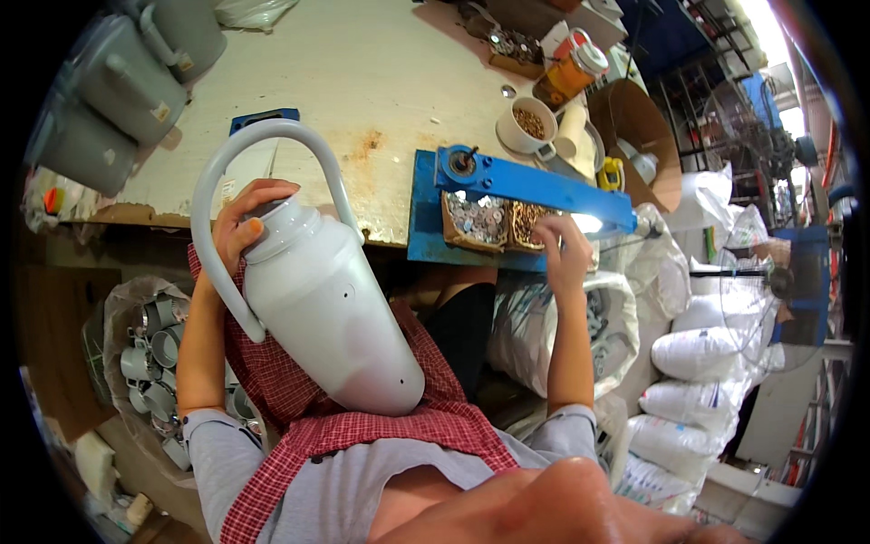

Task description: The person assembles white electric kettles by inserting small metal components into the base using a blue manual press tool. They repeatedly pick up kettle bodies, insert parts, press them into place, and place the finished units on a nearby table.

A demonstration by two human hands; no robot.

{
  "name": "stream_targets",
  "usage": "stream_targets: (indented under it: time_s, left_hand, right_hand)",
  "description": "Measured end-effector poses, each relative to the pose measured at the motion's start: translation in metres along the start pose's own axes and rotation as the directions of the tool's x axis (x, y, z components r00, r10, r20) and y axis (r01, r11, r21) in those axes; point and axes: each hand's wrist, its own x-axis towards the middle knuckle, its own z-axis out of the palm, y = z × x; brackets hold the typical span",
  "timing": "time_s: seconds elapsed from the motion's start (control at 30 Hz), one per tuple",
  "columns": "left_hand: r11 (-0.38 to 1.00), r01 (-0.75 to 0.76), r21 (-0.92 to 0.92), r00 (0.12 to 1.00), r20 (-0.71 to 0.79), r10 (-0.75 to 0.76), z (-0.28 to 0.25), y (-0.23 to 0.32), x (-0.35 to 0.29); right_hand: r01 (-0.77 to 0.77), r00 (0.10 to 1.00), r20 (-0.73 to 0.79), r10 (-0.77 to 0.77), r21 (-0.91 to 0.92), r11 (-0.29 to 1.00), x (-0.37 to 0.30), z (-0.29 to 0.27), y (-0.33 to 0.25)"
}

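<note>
Our left grip (250,218) clasps the grey jug (322,295) — our right grip (564,245) (contents unclear) seems at picking brassy parts (524,220), right, which calls for precision.

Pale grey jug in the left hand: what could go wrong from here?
1. The jug is tilted over the red checked apron, with only the left hand at its neck, so it might slip or roll.
2. The right hand is close to the box of small brown parts and might spill some.
3. Lifting that hand carelessly could bump the blue metal arm.
</note>
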Motion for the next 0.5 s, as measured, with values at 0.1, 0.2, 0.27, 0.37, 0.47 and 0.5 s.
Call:
stream_targets:
  time_s: [0.1, 0.2, 0.27, 0.37, 0.47, 0.5]
  left_hand:
    - [1.000, 0.018, 0.005, 1.000, 0.000, -0.018, 0.003, 0.002, 0.003]
    - [1.000, 0.029, -0.007, 1.000, -0.011, -0.029, 0.000, 0.004, 0.002]
    - [1.000, 0.008, -0.013, 1.000, -0.013, -0.009, -0.005, -0.003, 0.001]
    - [1.000, -0.003, -0.015, 0.999, -0.032, 0.003, -0.013, -0.013, -0.002]
    - [1.000, 0.007, -0.005, 0.998, -0.060, -0.008, -0.016, -0.017, -0.008]
    - [1.000, 0.013, -0.001, 0.998, -0.066, -0.013, -0.017, -0.017, -0.009]
  right_hand:
    - [0.225, 0.974, -0.013, -0.225, 0.093, 0.970, 0.039, 0.000, -0.064]
    - [0.262, 0.959, 0.074, -0.275, 0.142, 0.954, 0.090, 0.013, -0.103]
    - [0.235, 0.950, 0.174, -0.260, 0.153, 0.960, 0.110, 0.016, -0.107]
    - [0.257, 0.895, 0.345, -0.282, 0.117, 0.959, 0.125, 0.016, -0.103]
    - [0.172, 0.890, 0.400, -0.218, 0.149, 0.974, 0.128, 0.015, -0.108]
    - [0.211, 0.881, 0.403, -0.250, 0.140, 0.968, 0.130, 0.015, -0.108]
